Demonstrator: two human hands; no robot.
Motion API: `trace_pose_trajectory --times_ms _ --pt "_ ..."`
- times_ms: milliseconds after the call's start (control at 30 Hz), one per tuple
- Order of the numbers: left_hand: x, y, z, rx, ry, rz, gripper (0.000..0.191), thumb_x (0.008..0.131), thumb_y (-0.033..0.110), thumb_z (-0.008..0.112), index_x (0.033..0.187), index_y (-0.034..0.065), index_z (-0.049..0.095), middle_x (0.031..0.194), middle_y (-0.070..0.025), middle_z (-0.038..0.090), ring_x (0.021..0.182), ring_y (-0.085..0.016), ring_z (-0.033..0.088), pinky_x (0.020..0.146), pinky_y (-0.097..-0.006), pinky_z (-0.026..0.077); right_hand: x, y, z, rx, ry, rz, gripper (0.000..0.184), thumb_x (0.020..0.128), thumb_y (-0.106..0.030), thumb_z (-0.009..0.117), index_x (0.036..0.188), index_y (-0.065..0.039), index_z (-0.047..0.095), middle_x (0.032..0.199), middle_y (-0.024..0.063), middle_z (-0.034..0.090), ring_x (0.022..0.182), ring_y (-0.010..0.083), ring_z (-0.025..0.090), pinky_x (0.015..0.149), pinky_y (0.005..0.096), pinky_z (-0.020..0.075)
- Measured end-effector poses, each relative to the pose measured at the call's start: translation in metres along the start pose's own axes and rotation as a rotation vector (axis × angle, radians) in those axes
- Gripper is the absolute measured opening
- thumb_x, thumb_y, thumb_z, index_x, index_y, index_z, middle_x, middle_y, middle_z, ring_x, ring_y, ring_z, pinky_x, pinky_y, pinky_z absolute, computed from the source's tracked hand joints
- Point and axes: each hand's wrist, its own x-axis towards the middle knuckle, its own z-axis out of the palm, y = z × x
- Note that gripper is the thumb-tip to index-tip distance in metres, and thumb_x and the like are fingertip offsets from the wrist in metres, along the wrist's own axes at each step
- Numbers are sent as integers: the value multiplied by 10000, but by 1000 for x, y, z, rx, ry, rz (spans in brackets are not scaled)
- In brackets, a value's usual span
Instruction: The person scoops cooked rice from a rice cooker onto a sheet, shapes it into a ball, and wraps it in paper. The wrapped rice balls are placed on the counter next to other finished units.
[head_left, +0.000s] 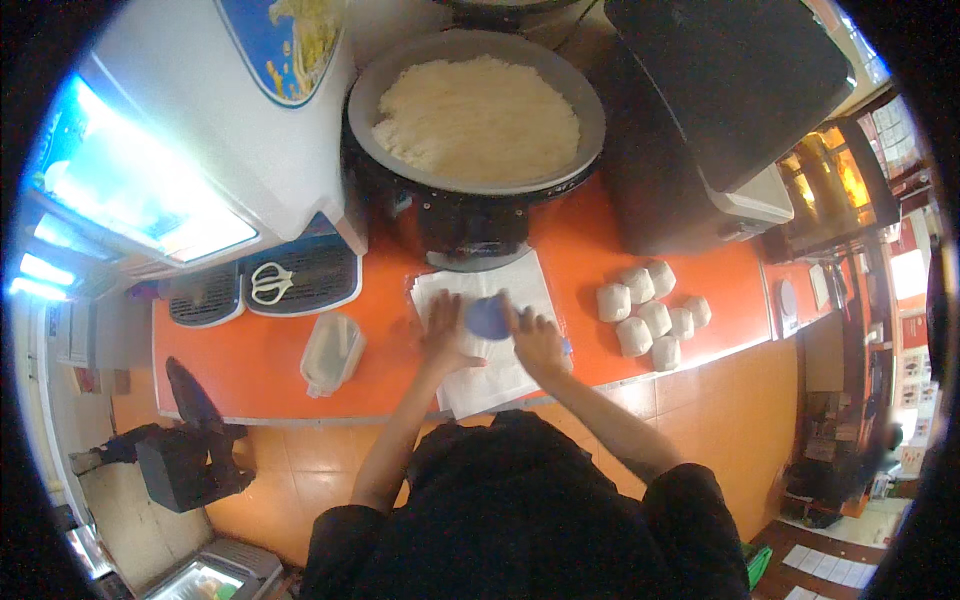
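A stack of white paper sheets (491, 375) lies on the orange counter before me. My left hand (446, 334) rests flat at the sheets' left side, thumb spread and nothing in it. Over the stack, my right hand (538, 345) has its fingers at the right edge of a blue, rounded, flat tool (487, 317) and appears to grip it; motion blur hides its exact shape. Straight ahead stands a large round pot (364, 127) holding a broad bed of cooked white rice (480, 120). Several white wrapped bundles (655, 319) sit together to the right.
A clear plastic container (334, 352) stands on the left of the orange counter (262, 367). White-handled scissors (271, 283) lie on a black drip tray (322, 274) below a tall white machine (292, 157). A large dark appliance (720, 82) rises at back right.
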Motion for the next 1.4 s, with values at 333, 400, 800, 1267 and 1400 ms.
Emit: trace_pose_trajectory --times_ms 333,400,800,1267,1400 --pt "6 -1 -2 -55 -65 -8 1525 425 504 978 1610 129 94 1680 -135 61 1547 -377 46 1240 -559 83 4 -35 -15 620 -179 444 600 843 -411 706 1416 -351 539 1007 172 654 782 402 693 682 496 566" --pt "6 3 -4 -7 -90 -32 1537 422 510 976 1613 144 76 1683 -131 41 1548 -374 42 1239 -560 92 13 -30 -13 742 -182 459 538 830 -483 714 1339 -345 611 1031 167 673 785 420 705 693 510 572" --pt "6 25 -13 130 -151 -93 1483 470 445 970 1612 153 70 1681 -141 13 1549 -384 -5 1251 -514 103 14 -23 1 654 -69 376 577 852 -457 706 1385 -278 577 1048 186 698 750 385 714 657 499 582" --pt "-69 12 9 -30 71 108 1151 684 546 851 1562 80 270 1630 -218 208 1509 -396 206 1214 -575 137 18 122 38 874 249 737 598 916 -252 677 1434 -68 441 1200 248 631 1039 427 638 911 485 491" --pt "-90 18 12 -103 103 127 1052 708 569 825 1511 74 359 1594 -224 280 1490 -400 254 1198 -577 176 19 123 48 618 257 704 642 862 -201 683 1440 -80 430 1266 252 561 1075 463 567 931 544 445"
